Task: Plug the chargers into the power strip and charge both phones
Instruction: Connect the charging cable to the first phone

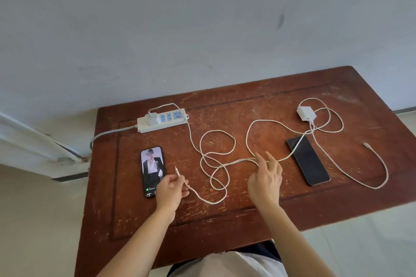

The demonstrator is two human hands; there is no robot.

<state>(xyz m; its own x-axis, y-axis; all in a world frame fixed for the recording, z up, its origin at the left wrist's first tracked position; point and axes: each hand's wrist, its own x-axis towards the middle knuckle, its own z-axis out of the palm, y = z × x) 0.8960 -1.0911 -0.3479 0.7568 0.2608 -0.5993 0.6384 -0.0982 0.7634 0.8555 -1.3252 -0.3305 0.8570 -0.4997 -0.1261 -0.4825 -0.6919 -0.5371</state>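
A white power strip [162,120] lies at the table's back left with one white charger [152,118] plugged into its left socket. That charger's cable [217,153] loops across the middle of the table. My left hand [171,189] pinches the cable's plug end [177,170] just right of the lit phone [153,171]. My right hand [266,177] hovers with fingers spread, its fingertips at the cable. A second white charger [305,113] lies unplugged at the back right; its cable crosses the dark phone [308,161], and its free plug [365,145] rests further right.
The worn brown wooden table [247,216] stands against a pale wall. The strip's grey cord [105,134] runs off the table's left edge. A white frame leans at the far left. Three sockets on the strip are free.
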